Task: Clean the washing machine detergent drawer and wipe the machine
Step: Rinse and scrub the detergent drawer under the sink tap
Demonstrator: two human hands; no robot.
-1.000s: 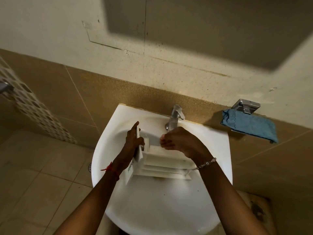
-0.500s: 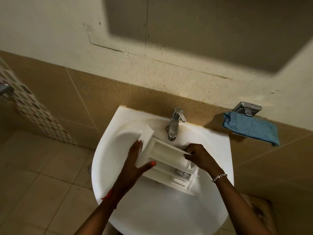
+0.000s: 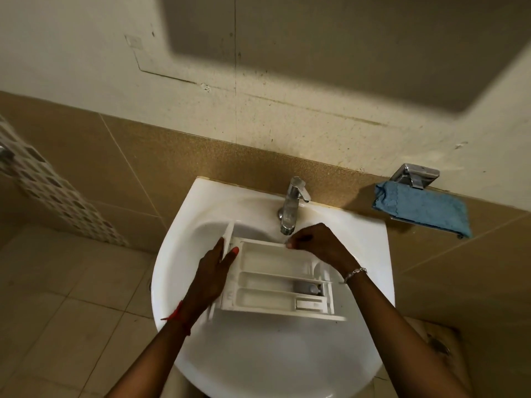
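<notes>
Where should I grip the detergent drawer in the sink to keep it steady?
On the detergent drawer, take the flat front panel at its left end, from the left: it juts past the body like a handle, thumb inside, fingers outside, as the left hand does.

White sink (image 3: 273,357), chrome tap (image 3: 291,206), tan tiles (image 3: 86,162)

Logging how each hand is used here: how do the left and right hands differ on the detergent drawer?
The left hand clasps the detergent drawer by its front panel, between thumb and fairly straight fingers; the right hand pinches its far rim with curled fingers, below the tap. The left wrist wears a red thread, the right a beaded bracelet. Both hold the drawer over the sink.
</notes>
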